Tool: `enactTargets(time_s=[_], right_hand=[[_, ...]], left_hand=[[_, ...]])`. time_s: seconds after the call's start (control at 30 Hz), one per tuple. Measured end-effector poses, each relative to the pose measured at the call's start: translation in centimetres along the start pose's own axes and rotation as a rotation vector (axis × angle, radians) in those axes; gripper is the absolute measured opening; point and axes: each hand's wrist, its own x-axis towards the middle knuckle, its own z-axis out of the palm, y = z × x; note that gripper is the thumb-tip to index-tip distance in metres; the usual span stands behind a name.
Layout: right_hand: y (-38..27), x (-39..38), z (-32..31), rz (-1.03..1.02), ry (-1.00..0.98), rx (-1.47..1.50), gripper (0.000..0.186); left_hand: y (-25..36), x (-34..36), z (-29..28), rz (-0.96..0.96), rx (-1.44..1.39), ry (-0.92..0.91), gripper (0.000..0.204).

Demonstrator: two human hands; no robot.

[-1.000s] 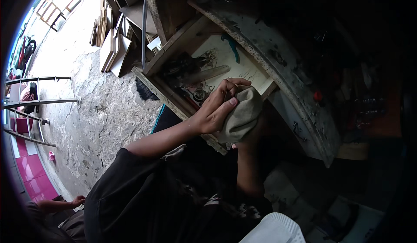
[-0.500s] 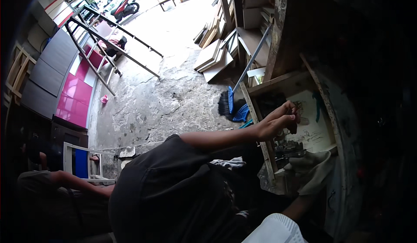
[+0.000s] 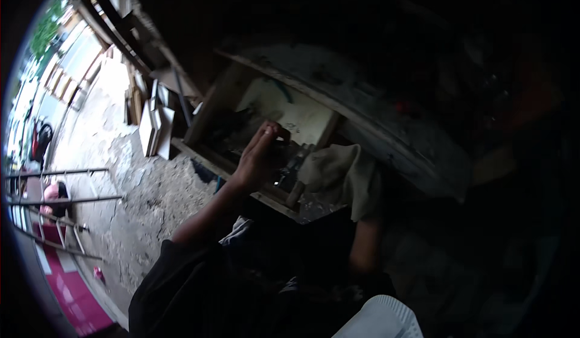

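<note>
My left hand [image 3: 261, 156] is over an open wooden drawer [image 3: 208, 159], its fingers curled together. Anything they may hold is too dark to make out. Below it lie dark tools and metal parts [image 3: 290, 167] along the drawer's near side. A loose grey-beige cloth or cloth glove [image 3: 338, 172] covers my right hand at the drawer's right end, so those fingers are hidden. My bare right forearm [image 3: 365, 244] shows beneath it. The drawer's pale bottom [image 3: 308, 117] carries dark specks, with a thin teal strip [image 3: 281, 90] at its far side.
The worn bench edge [image 3: 338, 103] runs above the drawer. Boards [image 3: 158, 129] lean in a stack at the left, near a broom handle [image 3: 183, 99]. Farther left, a person [image 3: 53, 193] crouches behind a stepladder [image 3: 66, 201] on the rough floor [image 3: 151, 187]. A pink panel [image 3: 78, 292] is at lower left.
My view has swung right, so the drawer now sits near the middle and the picture is darker. My left hand stays over the drawer with fingers curled; the cloth-covered right hand remains at its end.
</note>
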Motion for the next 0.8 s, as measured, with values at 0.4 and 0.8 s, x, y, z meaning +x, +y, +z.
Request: enactTargets(time_s=[0.4,0.8], right_hand=[[-12.1,-7.4,2.5,-1.030,0.150,-2.479,0.041],[-10.6,-6.1,0.2,-1.157,0.687,-2.520,0.026]], left_hand=[[5.9,5.2,2.2,0.159,0.574,-0.197,0.037],[9.7,10.9,3.0,0.011,0.371,-0.215,0.036]])
